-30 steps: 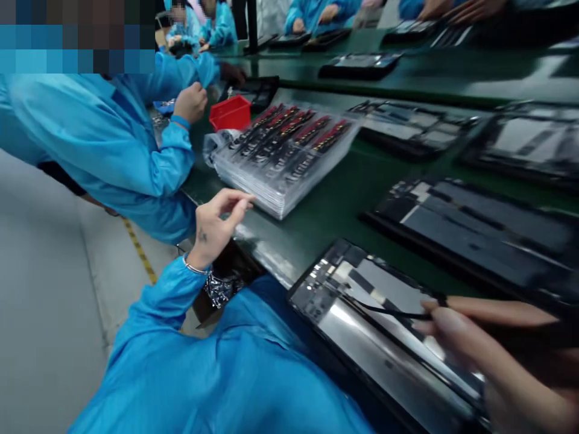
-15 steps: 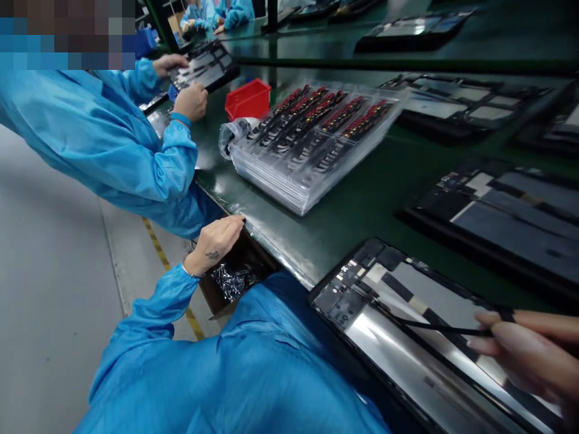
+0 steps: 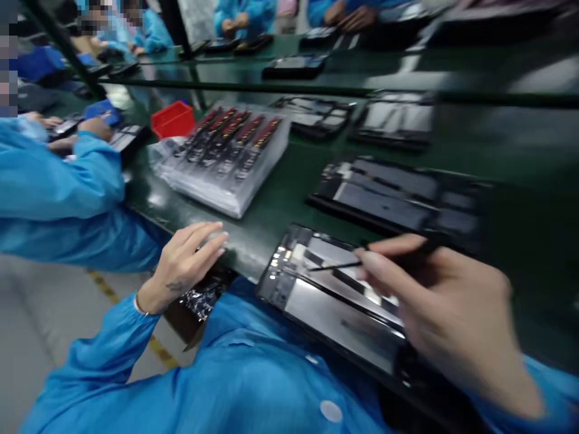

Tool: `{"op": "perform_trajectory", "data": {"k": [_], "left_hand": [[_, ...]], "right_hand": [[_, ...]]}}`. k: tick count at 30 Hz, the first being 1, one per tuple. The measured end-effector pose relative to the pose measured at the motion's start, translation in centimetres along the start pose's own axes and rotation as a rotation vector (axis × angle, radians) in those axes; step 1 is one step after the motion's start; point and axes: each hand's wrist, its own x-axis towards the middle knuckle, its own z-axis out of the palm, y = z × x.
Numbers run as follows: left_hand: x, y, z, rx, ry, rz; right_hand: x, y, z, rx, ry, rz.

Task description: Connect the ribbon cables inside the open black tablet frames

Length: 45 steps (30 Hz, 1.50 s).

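Right hand [image 3: 447,313] grips black tweezers [image 3: 344,265] over the opened tablet [image 3: 325,301] beneath.

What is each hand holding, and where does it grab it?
The right hand pinches a thin black tool at its back end. The left hand holds nothing.

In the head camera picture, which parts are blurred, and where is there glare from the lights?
Head view: motion blur smears most of the frame, strongest on the right hand with its thin black tool and on the far right of the green table. The left hand and the stack of clear trays are somewhat sharper. Glare shows on the open device and along the table's near edge. Straight lines bow slightly.
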Motion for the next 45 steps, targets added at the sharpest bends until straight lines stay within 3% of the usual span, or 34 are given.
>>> {"op": "perform_trajectory", "data": {"k": [5, 7, 10, 13, 18, 23, 26, 29, 32, 37, 45], "left_hand": [[10.9, 6.0, 0.6, -0.073, 0.186, 0.381], [13.6, 7.8, 1.0, -0.017, 0.227, 0.433], [15.3, 8.6, 2.0, -0.023, 0.278, 0.454], [15.6, 7.8, 3.0, -0.306, 0.219, 0.365], [16.0, 7.0, 3.1, -1.060, -0.062, -0.137], [16.2, 8.0, 2.4, -1.293, -0.073, -0.320], [15.8, 7.9, 2.3, -1.240, -0.085, -0.295], [15.1, 7.0, 2.4, -1.075, -0.218, -0.131], [14.4, 5.8, 2.9, -0.914, -0.337, 0.009], [13.8, 4.6, 4.3, -0.794, -0.352, 0.084], [13.6, 4.2, 6.0, -0.777, -0.372, 0.180]], "right_hand": [[1.0, -0.1, 1.0, 0.281, 0.108, -0.021], [1.0, 0.1, 0.9, 0.306, 0.133, -0.063], [1.1, 0.1, 0.7, 0.334, 0.120, -0.121], [1.9, 0.0, 0.2, 0.329, 0.116, -0.178], [3.6, 0.4, -0.9, 0.092, 0.003, -0.331], [3.6, 0.4, -0.9, 0.115, -0.016, -0.404], [3.0, 0.2, -1.2, 0.101, 0.005, -0.430], [2.4, 0.1, -2.7, -0.020, -0.010, -0.450], [1.9, 0.4, -4.6, -0.214, -0.113, -0.427], [1.6, 1.5, -6.3, -0.402, -0.364, -0.311], [1.6, 3.8, -7.8, -0.475, -0.463, -0.155]]}}
